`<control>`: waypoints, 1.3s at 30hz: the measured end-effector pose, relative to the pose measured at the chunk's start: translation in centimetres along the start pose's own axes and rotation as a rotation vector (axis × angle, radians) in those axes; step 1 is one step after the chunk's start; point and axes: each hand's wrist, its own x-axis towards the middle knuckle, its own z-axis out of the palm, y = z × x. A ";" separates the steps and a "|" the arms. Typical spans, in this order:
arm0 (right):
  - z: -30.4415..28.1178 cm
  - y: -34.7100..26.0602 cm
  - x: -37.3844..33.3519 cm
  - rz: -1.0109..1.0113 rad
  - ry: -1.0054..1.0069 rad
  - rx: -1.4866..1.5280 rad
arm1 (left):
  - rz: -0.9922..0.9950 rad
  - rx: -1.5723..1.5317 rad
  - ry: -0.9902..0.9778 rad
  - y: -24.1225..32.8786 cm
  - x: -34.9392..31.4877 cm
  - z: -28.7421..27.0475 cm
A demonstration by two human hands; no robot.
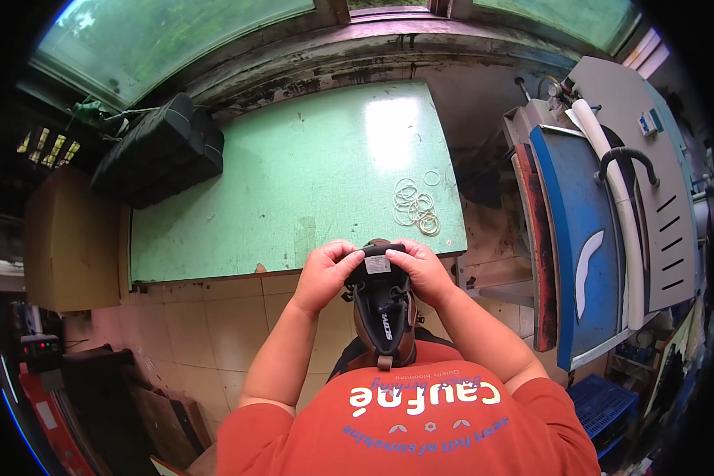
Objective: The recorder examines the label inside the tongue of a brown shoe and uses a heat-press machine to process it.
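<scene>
A dark shoe (384, 317) with a brown heel lies against my front, its opening turned up and its heel loop toward my chest. My left hand (325, 274) pinches the left upper edge of the shoe's tongue. On the other side, my right hand (420, 270) pinches the tongue's right edge, so it is spread between my thumbs. A small white label (378, 264) shows on the tongue's inner face. The toe is mostly hidden beyond the tongue, near the front edge of the green table (254, 198).
Several pale rubber bands (414, 208) lie at the table's right side. A stack of black padded pieces (163, 151) sits at its left end, above a cardboard box (75, 238). Blue-and-grey machinery (579, 246) stands to the right. A blue crate (601, 408) rests at the lower right.
</scene>
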 end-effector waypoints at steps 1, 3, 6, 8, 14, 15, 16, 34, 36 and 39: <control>0.0 -0.1 -0.1 -0.009 0.003 -0.006 | -0.118 -0.107 -0.005 0.1 0.1 0.1; 0.0 0.0 -0.1 -0.023 0.001 -0.016 | -0.196 -0.298 0.012 -0.2 0.4 0.7; 0.5 -0.6 -0.2 -0.024 0.023 -0.029 | -0.255 -0.485 0.022 -0.8 0.6 1.0; 0.4 -0.7 -0.1 -0.011 0.051 -0.031 | -0.238 -0.482 0.012 -0.8 0.7 0.9; -0.5 -0.2 0.0 -0.019 -0.020 -0.070 | -0.235 -0.332 -0.015 -0.6 1.0 0.7; -0.6 -0.2 0.1 -0.030 -0.009 -0.079 | -0.234 -0.297 -0.001 -0.4 1.1 0.9; -0.6 -0.2 0.1 -0.042 0.001 -0.089 | -0.233 -0.262 0.012 -0.2 1.1 1.0; -1.0 0.3 -0.1 -0.140 0.006 -0.162 | -0.217 -0.242 -0.080 -0.8 2.2 0.7; -0.5 -0.2 -0.3 -0.130 0.015 -0.126 | -0.227 -0.259 -0.085 -1.0 2.3 0.7; -0.6 0.0 -0.1 -0.066 0.020 -0.113 | -0.226 -0.260 -0.089 -1.1 2.4 0.7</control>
